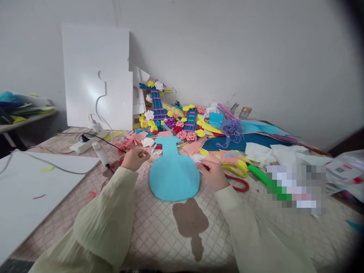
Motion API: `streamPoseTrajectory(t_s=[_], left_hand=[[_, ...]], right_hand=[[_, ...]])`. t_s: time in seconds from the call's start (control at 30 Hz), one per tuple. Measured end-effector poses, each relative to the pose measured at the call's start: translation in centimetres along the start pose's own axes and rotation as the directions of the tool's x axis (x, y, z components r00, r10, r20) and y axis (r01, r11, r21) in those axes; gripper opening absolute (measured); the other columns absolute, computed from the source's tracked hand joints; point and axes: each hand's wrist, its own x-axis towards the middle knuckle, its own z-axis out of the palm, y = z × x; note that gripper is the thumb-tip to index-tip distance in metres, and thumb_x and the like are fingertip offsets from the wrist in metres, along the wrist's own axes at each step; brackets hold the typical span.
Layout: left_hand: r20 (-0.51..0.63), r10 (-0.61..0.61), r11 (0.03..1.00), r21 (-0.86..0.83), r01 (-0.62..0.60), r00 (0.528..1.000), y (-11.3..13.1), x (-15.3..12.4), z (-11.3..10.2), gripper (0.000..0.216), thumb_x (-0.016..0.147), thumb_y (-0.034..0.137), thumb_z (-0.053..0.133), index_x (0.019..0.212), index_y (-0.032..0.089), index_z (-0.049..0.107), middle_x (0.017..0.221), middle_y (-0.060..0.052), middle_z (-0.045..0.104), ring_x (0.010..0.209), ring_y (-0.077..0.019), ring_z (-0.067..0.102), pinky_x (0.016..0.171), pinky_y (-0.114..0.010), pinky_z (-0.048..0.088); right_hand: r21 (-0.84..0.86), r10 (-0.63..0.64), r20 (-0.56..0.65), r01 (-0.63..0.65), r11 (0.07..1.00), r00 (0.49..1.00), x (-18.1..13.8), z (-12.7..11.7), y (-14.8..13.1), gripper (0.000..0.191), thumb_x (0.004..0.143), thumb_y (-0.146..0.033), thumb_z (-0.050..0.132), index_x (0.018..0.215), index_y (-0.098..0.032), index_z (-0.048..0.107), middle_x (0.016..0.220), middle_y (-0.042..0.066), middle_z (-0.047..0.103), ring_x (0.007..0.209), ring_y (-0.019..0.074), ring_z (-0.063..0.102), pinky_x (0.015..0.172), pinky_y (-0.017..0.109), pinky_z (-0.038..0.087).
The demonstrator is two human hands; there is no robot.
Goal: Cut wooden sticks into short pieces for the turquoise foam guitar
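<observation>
A light-blue guitar-shaped cutout [174,178] lies flat on the quilted table cover, its neck pointing away from me. To the left of its neck is my left hand [135,159], fingers pinched together at a thin tan sliver too small to name. My right hand [213,175] is closed close by the cutout's right edge, and its fingertips hide what they hold, if anything. Just beyond that hand lie scissors with red handles [240,184] and another pair with yellow handles [236,169]. A white crumpled paper flower [148,142] rests left of the neck.
Decorated guitar shapes [158,104] with paper flowers stand against the wall. Purple yarn [231,129] and coloured paper sit behind the hands. A power strip [88,142], a white corded tool [101,154] and a white board [36,189] are at left; a green-handled item [257,172] is at right.
</observation>
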Motion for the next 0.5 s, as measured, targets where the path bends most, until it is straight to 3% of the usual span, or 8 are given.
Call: streamPoseTrajectory(t_s=[0.1,0.23,0.5], left_hand=[[0.026,-0.054,0.985,0.164,0.049,0.998,-2.0,1.1,0.3,0.015,0.065,0.029,0.06,0.061,0.014,0.058,0.049,0.005,0.042,0.05,-0.0094,0.04,0.05,-0.022,0.028],[0.109,-0.084,0.952,0.303,0.047,0.99,-2.9,1.8,1.4,0.024,0.076,0.034,0.057,0.067,0.013,0.056,0.06,0.003,0.051,0.057,-0.0101,0.047,0.057,-0.025,0.038],[0.206,-0.047,0.941,0.337,-0.026,0.978,-3.5,2.2,2.6,0.031,0.08,0.041,0.053,0.071,0.012,0.057,0.065,0.002,0.055,0.06,-0.011,0.052,0.06,-0.027,0.042]], right_hand=[[0.008,0.006,-0.005,-0.006,1.0,1.0,-0.1,0.0,0.0,0.036,0.083,-0.039,0.046,0.06,-0.015,0.06,0.056,0.003,0.06,0.053,0.0132,0.05,0.051,0.024,0.035],[0.022,0.005,-0.004,-0.005,1.0,1.0,-0.2,0.1,-0.2,0.036,0.084,-0.039,0.043,0.062,-0.015,0.06,0.06,0.004,0.063,0.056,0.0141,0.054,0.053,0.024,0.037],[0.035,0.011,-0.022,-0.011,0.999,1.0,-0.2,-0.1,-0.4,0.035,0.083,-0.038,0.043,0.061,-0.016,0.06,0.059,0.004,0.064,0.057,0.015,0.055,0.054,0.025,0.039]])
